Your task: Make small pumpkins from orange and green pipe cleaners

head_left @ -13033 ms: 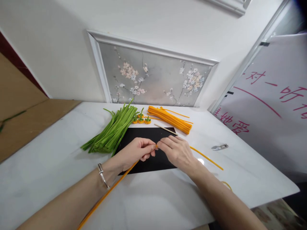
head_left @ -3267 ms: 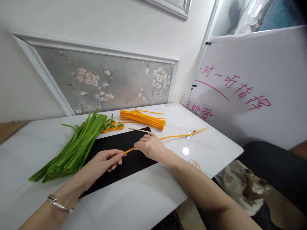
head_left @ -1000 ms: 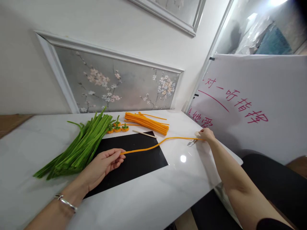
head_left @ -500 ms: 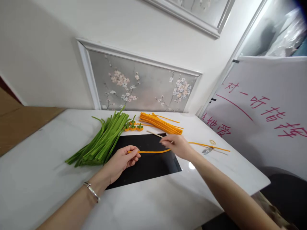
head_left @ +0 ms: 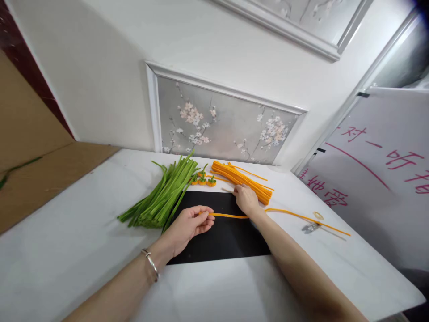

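My left hand (head_left: pixel 196 223) pinches one end of an orange pipe cleaner (head_left: pixel 231 216) above the black mat (head_left: pixel 221 243). The pipe cleaner runs rightward, passes behind my right wrist and stretches on across the white table. At the mat's back edge, my right hand (head_left: pixel 248 199) has its fingers closed on a thin wooden stick (head_left: pixel 228 190), whose left end sticks out; the rest is hidden. Right beside that hand lies a bundle of orange pipe cleaners (head_left: pixel 241 176). Several small orange pieces with green tops (head_left: pixel 202 180) sit behind the mat.
A big bundle of green pipe cleaners (head_left: pixel 161 197) lies left of the mat, partly over its edge. Pliers (head_left: pixel 311 228) and a small yellowish loop (head_left: pixel 318 215) lie on the right of the table (head_left: pixel 362 264). Cardboard (head_left: pixel 60 174) borders the left side; a wall stands behind.
My right hand has reached away from me to the wooden stick and closed on it. My left hand keeps its pinch on the pipe cleaner. The whole view has shifted leftward.
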Demonstrator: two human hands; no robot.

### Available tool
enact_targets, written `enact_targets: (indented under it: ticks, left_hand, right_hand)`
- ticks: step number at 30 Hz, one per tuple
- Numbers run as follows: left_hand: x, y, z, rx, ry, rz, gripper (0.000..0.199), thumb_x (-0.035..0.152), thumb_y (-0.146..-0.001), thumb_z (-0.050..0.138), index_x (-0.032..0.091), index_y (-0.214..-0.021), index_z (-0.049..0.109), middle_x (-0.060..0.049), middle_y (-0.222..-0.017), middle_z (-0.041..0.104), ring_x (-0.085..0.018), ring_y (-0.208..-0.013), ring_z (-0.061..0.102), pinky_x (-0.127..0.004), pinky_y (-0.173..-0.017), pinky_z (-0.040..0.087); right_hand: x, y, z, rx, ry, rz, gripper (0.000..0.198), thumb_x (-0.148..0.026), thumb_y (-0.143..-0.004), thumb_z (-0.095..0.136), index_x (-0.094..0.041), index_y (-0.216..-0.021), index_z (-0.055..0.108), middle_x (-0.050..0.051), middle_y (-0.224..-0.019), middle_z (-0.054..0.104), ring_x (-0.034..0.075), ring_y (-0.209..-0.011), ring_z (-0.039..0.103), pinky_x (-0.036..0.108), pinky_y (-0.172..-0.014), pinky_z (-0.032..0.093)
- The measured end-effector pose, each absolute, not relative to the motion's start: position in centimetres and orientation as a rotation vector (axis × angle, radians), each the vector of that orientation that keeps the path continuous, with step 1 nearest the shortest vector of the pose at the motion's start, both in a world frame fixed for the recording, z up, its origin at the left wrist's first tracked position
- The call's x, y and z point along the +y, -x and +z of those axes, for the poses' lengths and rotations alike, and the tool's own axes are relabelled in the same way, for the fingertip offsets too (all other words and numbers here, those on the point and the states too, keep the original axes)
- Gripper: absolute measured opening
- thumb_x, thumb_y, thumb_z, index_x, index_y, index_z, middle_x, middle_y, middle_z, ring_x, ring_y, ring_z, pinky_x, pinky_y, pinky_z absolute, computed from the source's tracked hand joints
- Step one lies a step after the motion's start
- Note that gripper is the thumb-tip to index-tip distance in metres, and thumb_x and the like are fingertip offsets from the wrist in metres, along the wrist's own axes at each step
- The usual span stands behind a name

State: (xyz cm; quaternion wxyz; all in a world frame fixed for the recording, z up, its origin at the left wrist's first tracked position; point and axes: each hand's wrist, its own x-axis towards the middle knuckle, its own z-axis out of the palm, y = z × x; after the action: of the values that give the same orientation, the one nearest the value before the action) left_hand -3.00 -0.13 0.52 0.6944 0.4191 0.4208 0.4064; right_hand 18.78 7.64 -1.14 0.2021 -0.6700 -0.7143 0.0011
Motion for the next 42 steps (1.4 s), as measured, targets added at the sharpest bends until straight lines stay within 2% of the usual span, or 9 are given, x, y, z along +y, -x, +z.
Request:
enact_targets:
  ticks: [3, 8, 14, 19, 25, 30, 34, 38, 42]
  left_hand:
    - [0.0, 2.9, 0.3, 0.936, -0.943, 0.931, 0.009, 0.017, -0.084, 0.064, 0.012, -0.091, 0.068, -0.005, -0.079, 0.068, -0.009, -0.069, 0.062, -0.021, -0.071, 0.053]
    - [-0.2, 2.6, 0.2, 0.898, -0.982, 0.936, 0.016, 0.016, -0.074, 0.074, 0.012, -0.090, 0.069, -0.004, -0.082, 0.068, -0.010, -0.072, 0.062, -0.023, -0.072, 0.052]
    - [-1.4, 1.8, 0.7, 0.809, -1.281, 0.944, 0.020, 0.023, -0.074, 0.076, 0.014, -0.090, 0.069, 0.001, -0.075, 0.064, -0.009, -0.069, 0.056, -0.022, -0.069, 0.047]
    - [-1.6, 1.5, 0.5, 0.828, -1.185, 0.894, 0.025, 0.037, -0.085, 0.064, 0.013, -0.086, 0.070, -0.003, -0.081, 0.066, -0.010, -0.071, 0.059, -0.022, -0.068, 0.049]
    - [-1.2, 1.7, 0.4, 0.827, -0.910, 0.909, 0.022, 0.033, -0.083, 0.067, 0.012, -0.088, 0.072, -0.005, -0.080, 0.069, -0.008, -0.068, 0.061, -0.017, -0.067, 0.052]
    - [-1.1, 1.8, 0.5, 0.772, -0.793, 0.927, 0.015, 0.026, -0.082, 0.069, 0.012, -0.087, 0.072, -0.004, -0.078, 0.068, -0.007, -0.066, 0.062, -0.015, -0.066, 0.053]
    - [-1.1, 2.0, 0.8, 0.834, -0.815, 0.896, 0.014, 0.025, -0.082, 0.069, 0.012, -0.084, 0.071, -0.004, -0.078, 0.068, -0.007, -0.064, 0.061, -0.015, -0.062, 0.053]
    - [-0.9, 2.6, 1.2, 1.006, -1.000, 0.867, 0.021, 0.035, -0.082, 0.067, 0.015, -0.088, 0.070, -0.002, -0.078, 0.066, -0.008, -0.064, 0.061, -0.016, -0.057, 0.050]
    - [-0.8, 3.1, 1.3, 1.037, -1.209, 0.758, 0.024, 0.039, -0.082, 0.065, 0.015, -0.086, 0.070, -0.001, -0.076, 0.065, -0.008, -0.063, 0.056, -0.017, -0.058, 0.045]
  right_hand:
    - [6.5, -18.4, -0.6, -2.051, 1.734, 0.000, 0.012, -0.017, -0.093, 0.052, -0.014, -0.089, 0.062, 0.011, -0.095, 0.064, 0.022, -0.095, 0.060, 0.037, -0.083, 0.047]
    - [1.7, -16.2, 0.8, -2.201, 1.354, 0.051, 0.016, -0.020, -0.097, 0.041, -0.021, -0.096, 0.057, 0.004, -0.098, 0.063, 0.015, -0.089, 0.060, 0.027, -0.079, 0.045]
    - [-1.4, -15.9, 1.1, -2.246, 0.908, -0.216, 0.022, -0.012, -0.096, 0.043, -0.020, -0.097, 0.062, 0.005, -0.096, 0.066, 0.015, -0.086, 0.060, 0.033, -0.080, 0.038]
    - [-1.2, -16.9, 0.9, -2.235, 0.908, -0.333, 0.023, -0.008, -0.094, 0.045, -0.020, -0.097, 0.064, 0.004, -0.095, 0.066, 0.015, -0.087, 0.060, 0.035, -0.085, 0.036]
    - [-2.4, -16.7, 1.6, -2.001, 0.882, -0.453, 0.014, -0.012, -0.089, 0.055, -0.023, -0.093, 0.065, 0.004, -0.090, 0.067, 0.018, -0.089, 0.059, 0.034, -0.082, 0.039]
    - [-2.0, -16.5, 1.2, -2.196, 0.998, -0.185, 0.015, -0.026, -0.093, 0.055, -0.019, -0.103, 0.064, 0.006, -0.096, 0.070, 0.019, -0.088, 0.061, 0.035, -0.083, 0.044]
    - [-1.6, -16.5, 0.3, -2.284, 1.053, 0.017, 0.022, -0.023, -0.097, 0.046, -0.019, -0.112, 0.062, 0.004, -0.090, 0.069, 0.016, -0.079, 0.063, 0.028, -0.076, 0.049]
    - [-2.2, -17.1, 1.1, -2.303, 1.027, -0.195, 0.025, -0.016, -0.096, 0.045, -0.022, -0.100, 0.069, 0.004, -0.088, 0.068, 0.014, -0.074, 0.062, 0.024, -0.064, 0.046]
    - [-2.6, -18.1, 2.8, -2.281, 0.982, -0.385, 0.031, -0.009, -0.093, 0.047, -0.027, -0.105, 0.070, 0.003, -0.096, 0.070, 0.014, -0.076, 0.058, 0.026, -0.070, 0.044]
